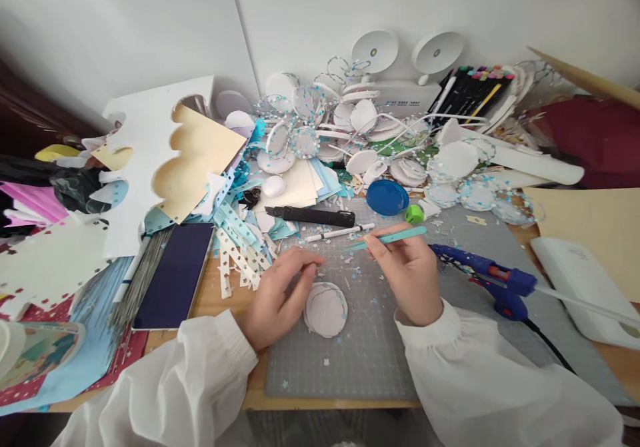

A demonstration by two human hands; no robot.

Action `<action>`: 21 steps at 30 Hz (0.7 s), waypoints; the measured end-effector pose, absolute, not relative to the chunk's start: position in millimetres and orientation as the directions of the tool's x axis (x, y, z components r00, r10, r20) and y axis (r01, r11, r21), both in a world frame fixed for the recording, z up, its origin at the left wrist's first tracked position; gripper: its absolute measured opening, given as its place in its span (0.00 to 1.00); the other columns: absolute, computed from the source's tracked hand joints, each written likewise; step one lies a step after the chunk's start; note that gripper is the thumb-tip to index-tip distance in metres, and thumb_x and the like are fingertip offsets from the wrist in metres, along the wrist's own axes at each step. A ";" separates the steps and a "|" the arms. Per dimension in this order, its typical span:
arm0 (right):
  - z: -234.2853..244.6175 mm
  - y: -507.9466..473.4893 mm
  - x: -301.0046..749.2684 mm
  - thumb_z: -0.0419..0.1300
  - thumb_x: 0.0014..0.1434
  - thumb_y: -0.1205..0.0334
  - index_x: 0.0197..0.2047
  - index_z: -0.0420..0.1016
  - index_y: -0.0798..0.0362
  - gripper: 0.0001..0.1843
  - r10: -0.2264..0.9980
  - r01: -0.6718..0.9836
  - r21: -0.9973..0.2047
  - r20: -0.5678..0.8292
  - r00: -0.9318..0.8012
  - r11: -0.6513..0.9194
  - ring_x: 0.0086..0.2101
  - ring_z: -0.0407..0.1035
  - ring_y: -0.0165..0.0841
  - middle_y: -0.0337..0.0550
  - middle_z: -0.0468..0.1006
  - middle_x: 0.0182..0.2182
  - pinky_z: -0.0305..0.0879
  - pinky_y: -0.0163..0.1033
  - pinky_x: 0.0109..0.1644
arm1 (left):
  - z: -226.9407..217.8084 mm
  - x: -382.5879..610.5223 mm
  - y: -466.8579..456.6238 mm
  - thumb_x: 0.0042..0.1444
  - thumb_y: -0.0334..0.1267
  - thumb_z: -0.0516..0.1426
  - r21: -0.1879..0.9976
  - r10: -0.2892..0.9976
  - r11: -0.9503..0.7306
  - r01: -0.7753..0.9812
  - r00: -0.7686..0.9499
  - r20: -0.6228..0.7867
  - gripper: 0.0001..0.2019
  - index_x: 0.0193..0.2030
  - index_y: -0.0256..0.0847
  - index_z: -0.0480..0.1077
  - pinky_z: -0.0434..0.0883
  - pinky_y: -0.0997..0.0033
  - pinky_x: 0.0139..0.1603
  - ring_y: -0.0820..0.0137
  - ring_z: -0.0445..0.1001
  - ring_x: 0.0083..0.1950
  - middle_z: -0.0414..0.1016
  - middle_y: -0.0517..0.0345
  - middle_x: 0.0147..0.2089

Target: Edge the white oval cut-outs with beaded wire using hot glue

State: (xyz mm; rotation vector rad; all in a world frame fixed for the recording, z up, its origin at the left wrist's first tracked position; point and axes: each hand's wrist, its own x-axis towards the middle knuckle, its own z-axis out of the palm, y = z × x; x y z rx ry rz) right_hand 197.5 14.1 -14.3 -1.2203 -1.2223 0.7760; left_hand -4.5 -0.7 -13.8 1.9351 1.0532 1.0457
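Observation:
My right hand [411, 275] grips turquoise tweezers [400, 235] between thumb and fingers, their tips pointing left over the grey cutting mat [367, 367]. Left of it, my left hand [281, 295] is empty as far as I can see, with loosely bent fingers and the thumb a little apart from them. Beside that hand, a round white disc [326, 309] lies flat on the mat, with a few blue bits along its edge. Tiny paper scraps are scattered between both hands.
A black utility knife [310, 216], a white pen [340, 232] and a blue lid [387, 197] lie beyond my hands. At right rests a blue glue gun [500, 279] with its cord. A dark phone [175, 275] is at left. White discs with beaded wire [305, 142] pile up along the wall.

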 end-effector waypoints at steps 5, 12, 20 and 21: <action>-17.3 13.2 201.4 0.64 0.57 0.65 0.30 0.73 0.50 0.05 0.895 0.370 -0.852 0.434 0.104 0.370 0.30 0.71 0.32 0.40 0.75 0.27 0.68 0.36 0.32 | -14.7 -5.8 -5.6 0.68 0.36 0.46 0.930 0.947 -0.282 0.235 0.227 0.229 0.12 0.46 0.40 0.69 0.68 0.70 0.43 0.70 0.72 0.41 0.73 0.56 0.39; -19.9 11.4 202.6 0.61 0.58 0.69 0.29 0.72 0.52 0.06 0.882 0.524 -0.734 0.464 -0.077 0.432 0.24 0.67 0.29 0.38 0.74 0.24 0.62 0.35 0.28 | -14.4 -5.0 -7.5 0.68 0.36 0.44 0.936 0.934 -0.332 0.119 0.177 0.309 0.11 0.46 0.40 0.67 0.68 0.69 0.41 0.71 0.71 0.37 0.74 0.56 0.39; -16.6 10.8 203.0 0.62 0.58 0.68 0.30 0.74 0.51 0.05 0.887 0.417 -0.811 0.462 0.025 0.411 0.29 0.71 0.32 0.40 0.76 0.26 0.66 0.36 0.31 | -16.4 -6.2 -10.5 0.67 0.36 0.45 0.929 0.941 -0.326 0.174 0.149 0.303 0.10 0.45 0.42 0.67 0.68 0.69 0.39 0.70 0.71 0.36 0.74 0.55 0.40; -15.8 10.7 203.4 0.63 0.57 0.67 0.30 0.74 0.51 0.05 0.889 0.373 -0.835 0.454 0.053 0.405 0.29 0.71 0.32 0.40 0.75 0.26 0.66 0.37 0.31 | -16.3 -6.6 -10.5 0.67 0.35 0.46 0.921 0.938 -0.335 0.201 0.157 0.307 0.10 0.45 0.42 0.67 0.68 0.69 0.39 0.70 0.71 0.37 0.74 0.55 0.41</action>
